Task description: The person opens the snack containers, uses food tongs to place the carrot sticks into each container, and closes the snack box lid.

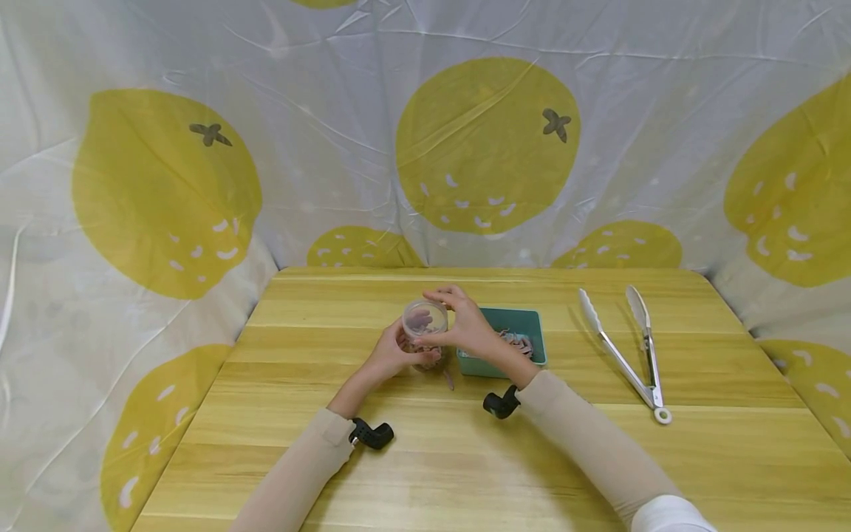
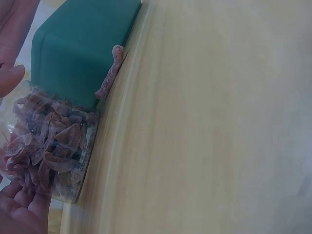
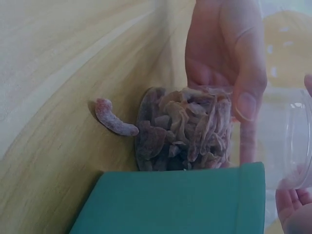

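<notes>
A clear plastic jar (image 1: 425, 318) stands upright on the table, its lower part filled with reddish-brown dried strips (image 3: 185, 129). My left hand (image 1: 387, 356) grips the jar's side, thumb in front. With thumb and fingers spread round the jar's top, my right hand (image 1: 470, 325) holds the clear rim; whether a separate lid sits there I cannot tell. A teal tub (image 1: 535, 325) stands just right of the jar, holding more strips. One loose strip (image 2: 111, 73) lies on the table between jar and tub, near their front.
Metal tongs (image 1: 654, 369) lie spread apart on the right of the wooden table (image 1: 425, 458). A lemon-print cloth (image 1: 319, 148) hangs behind and at both sides. A black camera mount sits on each wrist.
</notes>
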### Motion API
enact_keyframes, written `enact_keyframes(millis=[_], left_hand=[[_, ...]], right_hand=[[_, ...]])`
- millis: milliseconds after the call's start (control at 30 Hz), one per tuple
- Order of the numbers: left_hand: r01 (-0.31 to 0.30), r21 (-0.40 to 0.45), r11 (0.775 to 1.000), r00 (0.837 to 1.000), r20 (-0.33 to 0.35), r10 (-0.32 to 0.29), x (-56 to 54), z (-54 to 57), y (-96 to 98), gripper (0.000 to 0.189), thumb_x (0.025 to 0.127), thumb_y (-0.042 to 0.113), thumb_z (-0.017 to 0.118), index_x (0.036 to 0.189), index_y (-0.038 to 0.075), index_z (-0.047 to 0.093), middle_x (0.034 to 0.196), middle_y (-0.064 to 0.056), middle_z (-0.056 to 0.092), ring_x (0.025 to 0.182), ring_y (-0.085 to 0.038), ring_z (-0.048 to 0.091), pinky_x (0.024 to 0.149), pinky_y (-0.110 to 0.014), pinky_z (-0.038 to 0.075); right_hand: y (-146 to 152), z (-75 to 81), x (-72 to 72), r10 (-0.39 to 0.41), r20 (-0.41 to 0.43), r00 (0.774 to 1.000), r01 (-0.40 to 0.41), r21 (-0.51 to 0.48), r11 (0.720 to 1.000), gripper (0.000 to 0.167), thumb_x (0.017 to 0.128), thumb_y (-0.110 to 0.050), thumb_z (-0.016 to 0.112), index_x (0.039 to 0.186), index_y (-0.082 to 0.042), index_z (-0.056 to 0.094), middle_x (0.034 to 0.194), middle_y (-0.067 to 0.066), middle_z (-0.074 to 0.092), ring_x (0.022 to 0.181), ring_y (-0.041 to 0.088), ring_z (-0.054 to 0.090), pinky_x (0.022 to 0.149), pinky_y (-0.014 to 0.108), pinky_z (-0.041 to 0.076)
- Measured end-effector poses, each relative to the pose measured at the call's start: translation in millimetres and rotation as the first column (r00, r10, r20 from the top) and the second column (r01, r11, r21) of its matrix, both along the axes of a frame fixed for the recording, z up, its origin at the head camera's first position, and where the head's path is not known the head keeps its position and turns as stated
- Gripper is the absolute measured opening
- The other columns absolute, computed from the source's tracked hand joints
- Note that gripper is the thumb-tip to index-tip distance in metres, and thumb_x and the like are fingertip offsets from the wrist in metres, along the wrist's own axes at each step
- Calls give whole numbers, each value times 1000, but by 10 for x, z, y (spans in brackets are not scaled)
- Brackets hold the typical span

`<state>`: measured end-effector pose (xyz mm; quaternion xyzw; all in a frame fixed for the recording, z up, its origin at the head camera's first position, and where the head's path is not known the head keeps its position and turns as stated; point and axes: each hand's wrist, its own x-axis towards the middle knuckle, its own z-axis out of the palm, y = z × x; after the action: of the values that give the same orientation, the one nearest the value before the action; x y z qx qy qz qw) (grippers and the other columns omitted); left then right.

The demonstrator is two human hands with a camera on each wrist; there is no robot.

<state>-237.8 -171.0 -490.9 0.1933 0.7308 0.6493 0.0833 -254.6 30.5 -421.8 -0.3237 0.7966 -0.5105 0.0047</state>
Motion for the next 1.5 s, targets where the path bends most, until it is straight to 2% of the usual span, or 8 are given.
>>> enact_keyframes(millis=[400,533,733,833,1033,1200,1333,1500], left_hand=[[-45,-31,998,998,30,46,3,6,18,81,84,-5,77,152,4,36,145,-22,48,134,-35,45,110,-48,37],[-39,-33,999,998,46,41,32,79,25,81,83,-6,76,153,1,34,146,-26,46,135,-37,43,111,-49,35],[-17,-30,999,999,44,18,142,282,42,79,85,-4,75,151,-4,34,146,-29,43,137,-40,41,112,-49,35],[-17,-27,999,999,48,19,150,295,41,79,85,-4,76,152,-2,34,147,-28,43,137,-40,41,112,-51,34],[-20,-31,999,998,58,22,144,298,43,80,84,-6,76,152,-1,34,146,-28,45,135,-39,43,111,-52,34],[-20,-29,999,998,57,21,144,298,46,80,84,-6,76,152,-2,34,145,-28,45,134,-39,44,110,-50,36],[-20,-28,999,998,54,22,147,301,48,80,83,-6,76,151,-3,34,145,-29,45,134,-39,44,110,-50,36],[-28,-41,999,998,58,31,150,309,43,80,83,-5,77,151,-2,35,145,-28,46,134,-38,44,111,-51,35]], right_hand=[[94,-54,-79,52,75,996,-53,16,998,78,77,-18,89,144,-2,51,135,11,48,126,25,47,109,51,38],[106,-67,-81,59,77,995,-60,17,998,75,79,-16,87,143,-1,51,131,11,49,124,29,48,107,54,38],[58,-101,-48,-1,42,999,1,-4,1000,72,76,-17,89,137,1,55,126,12,53,120,38,52,103,48,45],[27,-109,-16,-41,41,998,42,-9,999,72,75,-18,90,135,0,55,125,12,53,117,40,54,99,46,48],[16,-80,27,-73,47,996,73,2,997,77,73,-19,92,137,-1,53,127,14,52,117,41,54,98,53,47],[52,-55,-1,-28,61,998,28,5,1000,81,73,-16,91,141,-2,51,130,14,51,121,38,52,103,53,44],[84,-44,-39,30,80,996,-31,7,1000,81,75,-15,90,144,-4,50,131,11,50,124,33,50,106,48,41],[96,-50,-69,42,98,994,-43,9,999,79,76,-16,90,143,-5,51,133,7,52,124,24,49,108,41,41]])
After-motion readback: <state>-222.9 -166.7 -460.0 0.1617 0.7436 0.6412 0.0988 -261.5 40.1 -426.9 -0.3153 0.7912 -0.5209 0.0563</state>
